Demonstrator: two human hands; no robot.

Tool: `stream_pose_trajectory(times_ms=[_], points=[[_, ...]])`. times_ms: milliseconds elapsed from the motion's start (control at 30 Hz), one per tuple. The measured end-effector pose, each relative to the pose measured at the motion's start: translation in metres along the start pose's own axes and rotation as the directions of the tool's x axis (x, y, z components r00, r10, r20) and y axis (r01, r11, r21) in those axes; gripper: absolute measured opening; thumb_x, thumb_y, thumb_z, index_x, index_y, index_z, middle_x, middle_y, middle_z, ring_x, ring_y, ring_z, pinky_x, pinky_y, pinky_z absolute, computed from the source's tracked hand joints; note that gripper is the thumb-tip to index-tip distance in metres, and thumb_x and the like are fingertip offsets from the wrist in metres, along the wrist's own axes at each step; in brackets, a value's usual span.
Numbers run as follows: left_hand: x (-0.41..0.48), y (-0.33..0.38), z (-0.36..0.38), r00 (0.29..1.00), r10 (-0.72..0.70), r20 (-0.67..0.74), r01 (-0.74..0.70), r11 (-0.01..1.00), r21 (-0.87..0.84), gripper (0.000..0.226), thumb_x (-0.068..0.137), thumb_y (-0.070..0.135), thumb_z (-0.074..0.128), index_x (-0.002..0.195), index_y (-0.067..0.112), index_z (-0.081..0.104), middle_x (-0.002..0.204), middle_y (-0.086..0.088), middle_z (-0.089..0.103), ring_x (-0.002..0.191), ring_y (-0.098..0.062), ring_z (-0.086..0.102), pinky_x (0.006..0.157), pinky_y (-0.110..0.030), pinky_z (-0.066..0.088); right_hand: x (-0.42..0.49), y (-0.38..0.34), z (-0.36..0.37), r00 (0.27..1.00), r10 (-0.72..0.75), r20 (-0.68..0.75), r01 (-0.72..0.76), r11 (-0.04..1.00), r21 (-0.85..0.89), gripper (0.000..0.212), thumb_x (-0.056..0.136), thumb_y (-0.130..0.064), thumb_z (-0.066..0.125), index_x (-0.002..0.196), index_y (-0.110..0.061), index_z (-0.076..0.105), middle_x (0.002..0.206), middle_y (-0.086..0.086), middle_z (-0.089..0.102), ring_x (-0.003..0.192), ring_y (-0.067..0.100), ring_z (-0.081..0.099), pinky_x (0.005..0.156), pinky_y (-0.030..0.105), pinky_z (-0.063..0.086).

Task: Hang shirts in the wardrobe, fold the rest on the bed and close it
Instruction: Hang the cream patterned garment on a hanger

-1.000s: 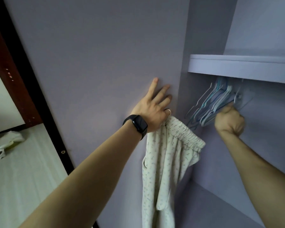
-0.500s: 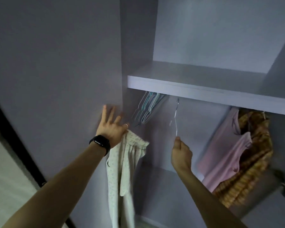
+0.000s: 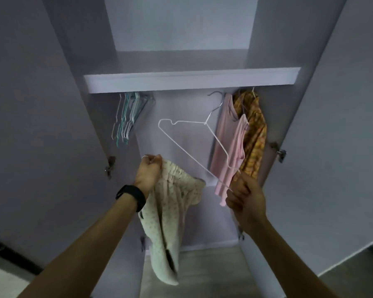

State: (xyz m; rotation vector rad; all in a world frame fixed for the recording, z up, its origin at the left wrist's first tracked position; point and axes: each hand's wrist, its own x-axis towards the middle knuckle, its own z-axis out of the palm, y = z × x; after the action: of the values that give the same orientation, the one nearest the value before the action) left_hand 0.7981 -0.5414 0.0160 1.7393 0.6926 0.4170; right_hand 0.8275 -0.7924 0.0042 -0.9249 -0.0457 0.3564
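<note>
The left hand (image 3: 148, 172) is curling closed around the elastic waistband of a cream printed garment (image 3: 170, 222), which is hanging down from the fist toward 6 o'clock. The right hand (image 3: 244, 200) is pinching shut on one lower corner of a white wire hanger (image 3: 194, 145); the hanger is tilting up toward 11 o'clock, its hook pointing at 1 o'clock near a pink top (image 3: 228, 151). Both are being held in front of the open wardrobe (image 3: 192, 79), below its shelf. At 10 o'clock a bunch of empty hangers (image 3: 128, 117) is dangling under the shelf. At 2 o'clock the pink top and a yellow patterned shirt (image 3: 254, 134) are hanging touching each other. A black wristband (image 3: 130, 195) is sitting on the left wrist.
</note>
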Motion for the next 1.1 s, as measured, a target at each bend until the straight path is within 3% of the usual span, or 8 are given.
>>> stream_pose_trajectory(times_ms=[133,367,467,533,667,800,1000,1100], points=[[-0.007,0.009,0.022,0.985,0.022,0.172,-0.039,0.995,0.096,0.035,0.101,0.051,0.046,0.103,0.018,0.058,0.094,0.001,0.063,0.086,-0.014,0.059,0.074,-0.032,0.045,-0.012,0.002,-0.021,0.995,0.1,0.03,-0.102,0.988,0.113,0.045,0.084,-0.025,0.053,0.055,-0.023,0.019,0.051,-0.004,0.012,0.046,0.013,0.005,0.037,0.017,0.014],[-0.017,0.019,0.059,0.94,-0.12,0.318,0.103,0.992,0.069,0.037,0.102,0.044,0.051,0.095,0.012,0.07,0.102,-0.009,0.072,0.097,-0.029,0.068,0.094,-0.04,0.053,-0.018,0.007,-0.089,0.953,0.298,0.057,-0.303,0.926,0.225,0.047,0.088,-0.029,0.05,0.05,-0.022,0.024,0.044,-0.005,0.022,0.042,0.011,0.012,0.033,0.017,0.021],[-0.025,0.021,0.079,0.955,-0.113,0.274,0.096,0.993,0.074,0.032,0.103,0.036,0.05,0.096,0.01,0.067,0.104,-0.013,0.069,0.098,-0.03,0.065,0.097,-0.042,0.052,-0.016,-0.003,-0.117,0.95,0.309,-0.034,-0.311,0.946,-0.089,0.04,0.085,-0.035,0.056,0.053,-0.016,0.042,0.049,0.003,0.037,0.045,0.016,0.035,0.043,0.024,0.032],[-0.029,0.024,0.09,0.96,-0.076,0.27,0.049,0.993,0.106,0.033,0.103,0.035,0.049,0.099,0.008,0.066,0.104,-0.014,0.07,0.098,-0.031,0.065,0.097,-0.043,0.051,-0.014,-0.009,-0.133,0.97,0.229,-0.076,-0.241,0.888,-0.392,0.04,0.096,-0.039,0.052,0.07,-0.011,0.066,0.071,0.01,0.067,0.069,0.024,0.063,0.064,0.032,0.049],[-0.041,0.029,0.115,0.946,0.001,0.324,-0.083,0.967,0.24,0.035,0.103,0.038,0.047,0.104,0.008,0.065,0.106,-0.011,0.068,0.103,-0.029,0.063,0.099,-0.042,0.048,-0.003,-0.029,-0.14,0.952,0.289,0.104,-0.176,0.791,-0.586,0.026,0.09,-0.037,0.062,0.109,-0.024,0.073,0.112,0.002,0.075,0.107,0.017,0.069,0.092,0.041,0.048],[-0.047,0.034,0.128,0.947,0.023,0.32,-0.126,0.943,0.307,0.036,0.104,0.039,0.046,0.111,0.008,0.064,0.111,-0.01,0.066,0.107,-0.028,0.06,0.103,-0.042,0.045,0.009,-0.041,-0.127,0.953,0.255,0.16,-0.142,0.85,-0.508,0.049,0.072,-0.015,0.067,0.121,-0.013,0.062,0.108,0.009,0.075,0.091,0.027,0.073,0.077,0.033,0.056],[-0.058,0.035,0.129,0.902,0.045,0.43,-0.218,0.907,0.361,0.028,0.101,0.039,0.05,0.095,0.017,0.064,0.095,0.005,0.067,0.091,-0.013,0.062,0.081,-0.027,0.046,0.042,-0.088,-0.111,0.952,0.236,0.196,-0.165,0.933,-0.321,0.024,0.088,-0.03,0.071,0.1,-0.009,0.073,0.081,0.008,0.069,0.071,0.025,0.065,0.069,0.035,0.054],[-0.059,0.039,0.127,0.889,0.053,0.455,-0.215,0.926,0.312,0.028,0.102,0.038,0.051,0.097,0.015,0.067,0.098,0.003,0.07,0.093,-0.012,0.065,0.079,-0.019,0.048,0.051,-0.094,-0.095,0.923,0.306,0.231,-0.227,0.922,-0.314,0.039,0.096,-0.047,0.058,0.088,-0.013,0.075,0.058,-0.001,0.046,0.052,0.016,0.043,0.052,0.027,0.04]])
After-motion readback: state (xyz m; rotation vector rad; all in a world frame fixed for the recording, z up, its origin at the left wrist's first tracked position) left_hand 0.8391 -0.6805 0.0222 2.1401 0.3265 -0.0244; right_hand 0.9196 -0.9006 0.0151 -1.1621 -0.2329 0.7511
